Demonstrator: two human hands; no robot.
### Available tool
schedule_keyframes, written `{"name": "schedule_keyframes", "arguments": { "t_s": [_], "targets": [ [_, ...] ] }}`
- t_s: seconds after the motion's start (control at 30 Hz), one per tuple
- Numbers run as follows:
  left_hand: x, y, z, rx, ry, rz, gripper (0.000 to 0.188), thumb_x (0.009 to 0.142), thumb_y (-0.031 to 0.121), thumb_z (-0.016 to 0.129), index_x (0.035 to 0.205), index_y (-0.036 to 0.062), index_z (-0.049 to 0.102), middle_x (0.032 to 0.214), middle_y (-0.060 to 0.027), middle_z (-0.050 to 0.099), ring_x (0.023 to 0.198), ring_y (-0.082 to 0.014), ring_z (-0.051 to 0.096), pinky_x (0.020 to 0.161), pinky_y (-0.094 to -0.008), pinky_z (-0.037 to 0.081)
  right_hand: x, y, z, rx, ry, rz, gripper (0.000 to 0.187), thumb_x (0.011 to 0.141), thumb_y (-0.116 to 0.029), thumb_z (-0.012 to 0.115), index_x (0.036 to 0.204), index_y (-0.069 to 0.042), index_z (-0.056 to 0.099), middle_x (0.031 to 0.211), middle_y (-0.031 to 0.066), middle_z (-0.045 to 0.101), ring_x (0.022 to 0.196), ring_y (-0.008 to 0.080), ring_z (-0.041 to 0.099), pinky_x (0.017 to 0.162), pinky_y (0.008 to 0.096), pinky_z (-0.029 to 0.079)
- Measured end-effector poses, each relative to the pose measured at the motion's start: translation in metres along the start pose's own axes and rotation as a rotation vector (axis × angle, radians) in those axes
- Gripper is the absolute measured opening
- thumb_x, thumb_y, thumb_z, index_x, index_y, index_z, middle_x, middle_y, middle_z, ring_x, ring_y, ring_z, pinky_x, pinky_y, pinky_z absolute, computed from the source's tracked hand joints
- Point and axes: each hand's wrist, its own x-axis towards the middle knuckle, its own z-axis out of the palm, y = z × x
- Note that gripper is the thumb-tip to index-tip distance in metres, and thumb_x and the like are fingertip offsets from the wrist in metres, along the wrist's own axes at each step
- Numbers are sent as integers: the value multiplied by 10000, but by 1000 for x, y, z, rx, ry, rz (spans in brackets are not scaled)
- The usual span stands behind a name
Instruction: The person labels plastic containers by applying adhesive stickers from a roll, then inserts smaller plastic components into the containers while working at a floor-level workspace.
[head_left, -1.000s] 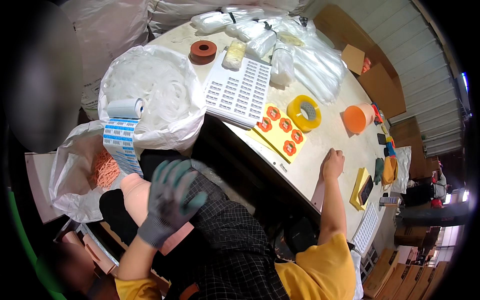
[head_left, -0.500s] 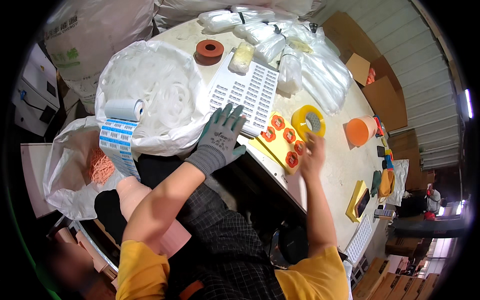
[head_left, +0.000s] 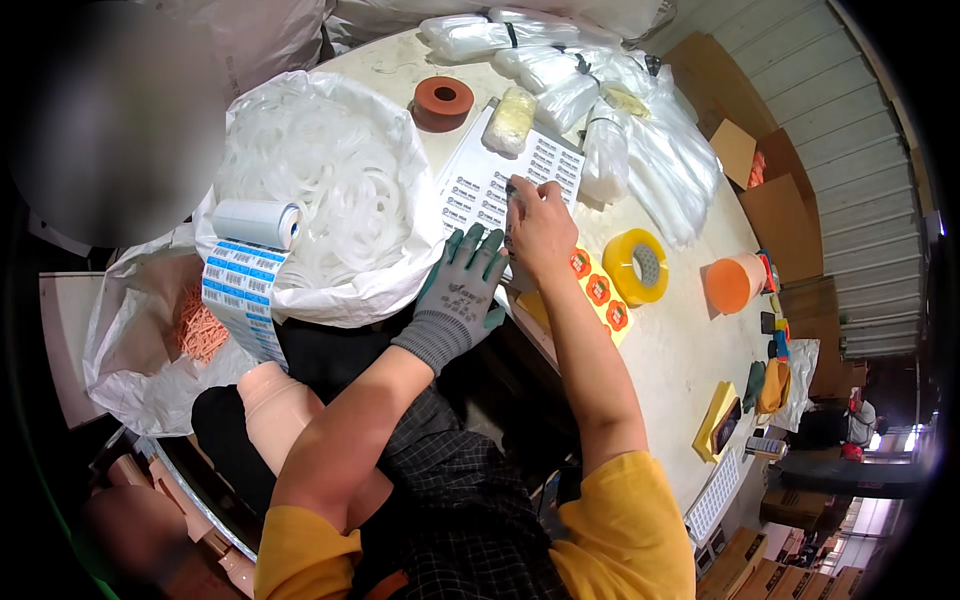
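A stack of white label sheets (head_left: pixel 470 180), printed in rows of dark labels, lies at the table's near edge. My left hand (head_left: pixel 462 290), in a grey knit glove with green fingertips, rests open and flat on its lower left edge. My bare right hand (head_left: pixel 543 230) is over the sheets, fingers bent and pinched together at the printed rows; what they hold, if anything, I cannot make out. Under my right forearm lies a yellow-edged sheet of round red stickers (head_left: pixel 600 290). A pink cylinder (head_left: pixel 275 405) lies across my lap, partly behind my left forearm.
Left of the sheets stands a white sack of clear plastic rings (head_left: pixel 335 190), with a roll of blue-and-white labels (head_left: pixel 255 222) on its rim. Yellow tape (head_left: pixel 635 267), a pink cup-shaped piece (head_left: pixel 728 285), a reddish-brown roll (head_left: pixel 442 103) and bundled clear plastic bags (head_left: pixel 650 170) sit on the table.
My right hand has moved left and away from me, from the round stickers onto the label sheets. My left hand stays flat at the sheets' edge. The whole view has shifted slightly.
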Motion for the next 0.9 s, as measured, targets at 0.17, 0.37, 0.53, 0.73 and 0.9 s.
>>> {"name": "schedule_keyframes", "arguments": {
  "t_s": [0.17,0.37,0.53,0.73,0.9],
  "targets": [
    [-2,-5,-8,-60,-6,9,807,909,521,652,1521,30,465,1661,-193,313,1554,-383,254,1287,-529,170,1,-7,-5,279,119,54,296,1017,-183,620,1290,-156,732,1042,103,642,909,255,667,830,346,531],
    [-125,33,-62,-188,-132,222,560,955,548,575,1153,38,695,1255,-168,664,1261,-358,580,1172,-493,372,-83,-87,-57,869,-45,-13,324,1065,-25,518,1357,29,646,1128,86,668,995,189,629,921,303,492],
    [-279,6,-84,-252,500,-125,272,824,313,802,985,122,693,1050,-38,661,940,-249,643,789,-399,506,-179,-141,-58,852,-318,-344,427,842,48,716,1255,-59,723,1047,139,691,914,272,675,806,353,551],
    [-356,19,-45,-89,587,-513,287,776,234,808,1000,102,687,1142,-75,681,959,-273,640,820,-430,504,-220,-197,-59,717,-380,-675,460,762,-36,825,1208,-137,770,972,63,698,787,240,650,665,332,540],
    [-358,35,-30,-139,693,-539,327,722,63,813,998,163,671,1147,-59,664,1028,-284,650,881,-457,504,-228,-201,-50,596,-306,-814,499,748,-139,846,1237,-219,785,971,16,685,710,178,581,578,277,501]
  ]
}}
